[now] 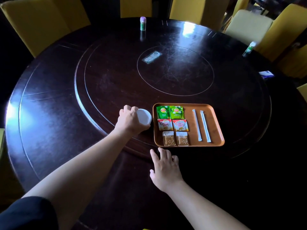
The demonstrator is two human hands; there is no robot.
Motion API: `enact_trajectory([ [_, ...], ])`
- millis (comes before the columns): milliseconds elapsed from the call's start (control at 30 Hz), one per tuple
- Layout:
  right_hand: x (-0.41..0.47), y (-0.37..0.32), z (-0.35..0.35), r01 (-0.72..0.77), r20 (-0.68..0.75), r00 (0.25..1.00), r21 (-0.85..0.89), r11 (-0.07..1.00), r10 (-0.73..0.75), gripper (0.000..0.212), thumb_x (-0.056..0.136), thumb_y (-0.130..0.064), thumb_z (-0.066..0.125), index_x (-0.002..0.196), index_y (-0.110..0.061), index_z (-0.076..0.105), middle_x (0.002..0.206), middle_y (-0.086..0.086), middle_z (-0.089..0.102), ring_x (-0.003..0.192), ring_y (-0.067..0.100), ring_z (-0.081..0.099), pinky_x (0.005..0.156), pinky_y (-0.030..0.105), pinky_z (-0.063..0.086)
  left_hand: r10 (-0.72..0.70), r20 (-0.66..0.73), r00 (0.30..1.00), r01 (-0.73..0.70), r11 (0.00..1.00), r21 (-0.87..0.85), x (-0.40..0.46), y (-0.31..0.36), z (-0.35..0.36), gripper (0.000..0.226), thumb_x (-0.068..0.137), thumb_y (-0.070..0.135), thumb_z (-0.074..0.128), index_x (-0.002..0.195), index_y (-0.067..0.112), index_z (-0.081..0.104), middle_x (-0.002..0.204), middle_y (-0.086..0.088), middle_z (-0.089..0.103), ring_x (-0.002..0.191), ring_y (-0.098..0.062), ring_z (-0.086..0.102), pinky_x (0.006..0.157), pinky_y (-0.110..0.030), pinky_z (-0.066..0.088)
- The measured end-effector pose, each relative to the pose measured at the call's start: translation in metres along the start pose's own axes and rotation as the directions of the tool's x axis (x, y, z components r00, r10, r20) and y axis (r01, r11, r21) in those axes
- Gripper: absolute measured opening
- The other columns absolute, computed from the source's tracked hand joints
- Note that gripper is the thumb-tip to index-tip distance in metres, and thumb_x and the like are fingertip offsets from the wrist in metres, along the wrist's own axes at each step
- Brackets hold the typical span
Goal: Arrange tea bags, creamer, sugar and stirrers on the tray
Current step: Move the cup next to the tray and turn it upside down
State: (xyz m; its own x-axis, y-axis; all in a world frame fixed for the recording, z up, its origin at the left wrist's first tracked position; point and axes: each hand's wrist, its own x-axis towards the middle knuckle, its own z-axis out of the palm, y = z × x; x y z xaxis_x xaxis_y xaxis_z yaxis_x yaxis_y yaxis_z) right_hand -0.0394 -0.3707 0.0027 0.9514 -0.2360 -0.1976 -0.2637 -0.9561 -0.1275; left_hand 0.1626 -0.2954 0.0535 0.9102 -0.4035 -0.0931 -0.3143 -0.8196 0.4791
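Observation:
An orange-brown tray [214,123] lies on the dark round table. In its left half sit two green tea bags [170,112], under them two red-and-white creamer sachets [172,125], and under those two brown sugar packets [175,138]. Two white wrapped stirrers [201,125] lie side by side in its right half. Just left of the tray, my left hand [128,120] grips a white paper cup [144,118] tipped on its side. My right hand [165,168] rests flat on the table just below the tray's near edge, fingers spread, holding nothing.
The table has a raised turntable ring [78,90] with a card [152,57] near its centre. A small purple-capped holder [142,23] stands at the far edge, a green-and-white bottle [248,48] at the right. Yellow chairs [41,22] surround the table.

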Motion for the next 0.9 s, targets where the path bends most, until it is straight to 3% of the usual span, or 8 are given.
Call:
enact_trajectory([
  [233,0.000,-0.001,0.002,-0.014,-0.007,1.000,-0.013,1.000,0.014,0.077,0.080,-0.038,0.070,0.146,-0.021,0.035,0.147,0.015,0.043,0.131,0.035,0.043,0.100,0.057,0.040,0.073,0.001,0.997,-0.073,0.997,-0.036,0.002,-0.006,0.000,0.094,0.063,0.055,0.082,0.139,0.015,0.045,0.131,-0.013,0.048,0.118,-0.033,0.045,0.098,-0.040,0.041],
  [533,-0.001,-0.002,-0.004,0.008,0.051,0.999,-0.028,1.000,-0.007,0.080,0.088,-0.037,0.061,0.152,-0.021,0.017,0.156,0.014,0.026,0.140,0.034,0.027,0.108,0.055,0.030,0.113,0.008,0.994,-0.112,0.990,-0.087,-0.004,-0.011,-0.004,0.087,0.066,0.049,0.084,0.139,0.017,0.047,0.135,-0.008,0.054,0.120,-0.031,0.053,0.098,-0.041,0.047],
  [700,0.002,0.002,-0.006,0.037,0.117,0.993,-0.083,0.996,-0.028,0.084,0.088,-0.040,0.057,0.153,-0.020,0.009,0.157,0.016,0.020,0.139,0.036,0.025,0.107,0.056,0.030,0.126,-0.043,0.991,-0.130,0.986,-0.107,-0.019,-0.012,0.003,0.080,0.074,0.046,0.079,0.140,0.015,0.047,0.145,-0.011,0.047,0.130,-0.031,0.049,0.101,-0.042,0.046],
  [900,0.003,0.012,-0.019,0.063,0.191,0.980,-0.047,0.997,-0.053,0.079,0.091,-0.043,0.054,0.154,-0.022,0.012,0.158,0.012,0.015,0.141,0.033,0.020,0.112,0.053,0.026,0.131,-0.115,0.985,-0.140,0.988,-0.066,-0.061,-0.018,0.017,0.068,0.074,0.034,0.079,0.132,0.011,0.053,0.139,-0.016,0.048,0.128,-0.035,0.045,0.102,-0.050,0.047],
])
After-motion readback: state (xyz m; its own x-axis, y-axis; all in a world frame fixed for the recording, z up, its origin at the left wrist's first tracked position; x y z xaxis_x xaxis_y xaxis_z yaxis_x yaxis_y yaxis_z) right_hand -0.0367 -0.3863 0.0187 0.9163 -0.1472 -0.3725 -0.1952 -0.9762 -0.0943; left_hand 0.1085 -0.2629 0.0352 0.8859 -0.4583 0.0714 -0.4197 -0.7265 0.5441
